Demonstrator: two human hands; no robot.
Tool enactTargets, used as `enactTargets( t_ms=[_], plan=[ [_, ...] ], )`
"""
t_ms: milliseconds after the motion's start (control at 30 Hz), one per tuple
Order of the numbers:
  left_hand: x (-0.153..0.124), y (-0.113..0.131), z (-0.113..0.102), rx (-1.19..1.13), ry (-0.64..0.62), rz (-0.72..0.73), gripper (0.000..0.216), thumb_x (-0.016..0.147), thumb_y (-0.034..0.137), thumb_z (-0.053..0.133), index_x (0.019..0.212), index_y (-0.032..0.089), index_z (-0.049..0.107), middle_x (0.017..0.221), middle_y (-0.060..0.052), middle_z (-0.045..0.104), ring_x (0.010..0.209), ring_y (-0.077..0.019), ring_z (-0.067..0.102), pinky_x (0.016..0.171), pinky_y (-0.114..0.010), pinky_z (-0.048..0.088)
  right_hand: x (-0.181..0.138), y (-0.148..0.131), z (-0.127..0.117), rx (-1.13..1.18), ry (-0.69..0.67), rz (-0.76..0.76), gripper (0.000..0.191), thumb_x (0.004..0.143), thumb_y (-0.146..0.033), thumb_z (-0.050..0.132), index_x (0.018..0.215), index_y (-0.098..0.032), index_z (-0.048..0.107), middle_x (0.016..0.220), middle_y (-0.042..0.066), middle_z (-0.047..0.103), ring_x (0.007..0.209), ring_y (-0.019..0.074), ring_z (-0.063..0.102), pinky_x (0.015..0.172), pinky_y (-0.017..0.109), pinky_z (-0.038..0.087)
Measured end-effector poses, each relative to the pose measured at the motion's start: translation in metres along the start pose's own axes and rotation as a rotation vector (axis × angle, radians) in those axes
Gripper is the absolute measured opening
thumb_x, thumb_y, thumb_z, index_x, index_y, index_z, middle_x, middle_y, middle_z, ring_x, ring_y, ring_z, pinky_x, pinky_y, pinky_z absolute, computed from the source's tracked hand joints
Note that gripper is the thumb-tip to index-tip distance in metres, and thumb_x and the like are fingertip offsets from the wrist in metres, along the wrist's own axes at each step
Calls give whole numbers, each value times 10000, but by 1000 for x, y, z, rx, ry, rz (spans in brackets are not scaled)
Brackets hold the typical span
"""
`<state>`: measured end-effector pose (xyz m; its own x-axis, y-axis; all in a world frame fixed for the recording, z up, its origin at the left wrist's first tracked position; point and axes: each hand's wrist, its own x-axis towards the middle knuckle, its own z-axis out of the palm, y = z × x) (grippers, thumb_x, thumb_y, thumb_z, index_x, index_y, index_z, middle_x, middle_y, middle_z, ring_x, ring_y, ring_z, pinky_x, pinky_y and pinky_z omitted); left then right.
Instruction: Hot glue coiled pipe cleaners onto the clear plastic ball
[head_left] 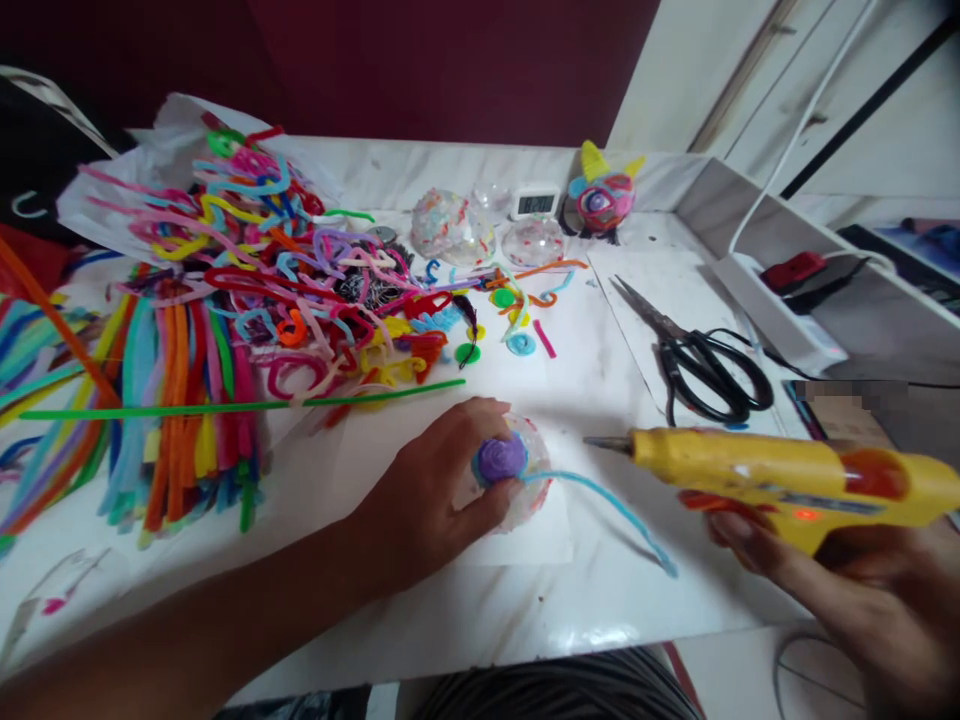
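Clear shell [534, 440], one, the landmark, on white paper [551, 545]; left hand [439, 485], closed about its left side, fingers and thumb bent around it; purple coil [501, 458] with blue rim, on the shell, between thumb and fingers; light-blue strand [600, 497], running from beside the coil to the shell's right; right hand [855, 590], gripping a yellow glue gun [735, 460] by its handle, right of the shell, nozzle toward it, not touching; black-handled scissors [671, 335], beyond and right of the shell, blades parted slightly or closed, cannot tell; colored pipe-cleaner bundle [195, 420], left of the shell; decorated ball [604, 200], yellow-horned, well beyond it.
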<state>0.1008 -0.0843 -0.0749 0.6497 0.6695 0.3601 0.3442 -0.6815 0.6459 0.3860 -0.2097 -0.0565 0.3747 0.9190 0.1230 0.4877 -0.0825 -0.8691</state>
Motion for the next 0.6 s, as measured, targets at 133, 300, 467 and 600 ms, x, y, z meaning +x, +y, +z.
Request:
enactTargets(
  t_ms=[133,300,467,600],
  plan=[
    [0,-1,3,-15,13,24,251,907,267,561,1140,211,485,1288,-81,564,1290,-186,484,1111,-319,379,0,-2,8,50,-113,7,416,676,-329,788,1036,-326,579,850,26,717,590,249,712,464,314,609],
    [-2,-2,5,-5,34,19,309,903,272,573,1190,208,478,1317,-78,546,1292,-181,491,1132,-308,357,-1,1,11,-56,-157,-78,185,743,-338,727,905,-314,641,902,40,659,684,241,697,461,306,592],
    [-1,-1,4,-17,42,22,303,904,281,576,1182,218,472,1299,-82,563,1283,-198,501,1125,-349,381,4,0,11,-197,-190,-294,117,822,-313,647,937,-326,625,952,17,644,771,208,692,597,289,618],
    [0,1,2,-34,6,-9,315,898,267,578,1184,246,450,1306,-76,562,1294,-226,494,1131,-410,390,9,-9,12,-373,-154,-470,94,848,-308,638,934,-296,603,947,4,585,769,153,662,589,193,590]
  ],
)
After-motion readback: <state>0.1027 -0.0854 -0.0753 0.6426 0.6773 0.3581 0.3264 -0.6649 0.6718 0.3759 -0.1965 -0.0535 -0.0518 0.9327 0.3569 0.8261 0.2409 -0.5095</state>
